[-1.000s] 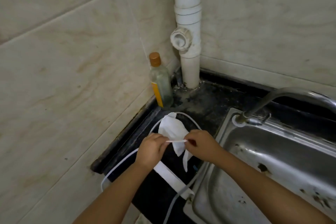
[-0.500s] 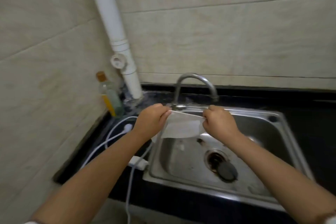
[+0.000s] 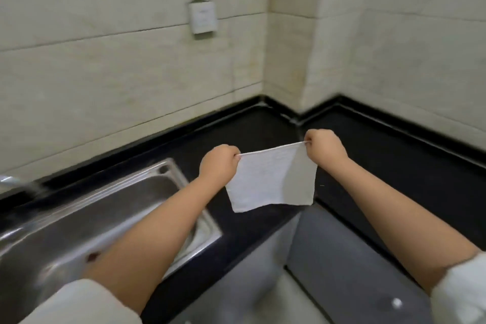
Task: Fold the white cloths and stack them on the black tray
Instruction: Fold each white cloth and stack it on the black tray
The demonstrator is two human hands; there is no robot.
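The white cloth hangs stretched in the air above the black countertop, just to the right of the steel sink; the left hand is closed in a fist, pinching the cloth's upper left corner; the right hand is likewise closed, pinching the upper right corner, a little higher and farther from the sink; the top edge runs taut between the two fists, and the rest drops flat with one soft vertical crease; the lower edge hangs over the counter's front edge, right of the sink; a wall socket sits on the tiles above and behind the sink's right end.
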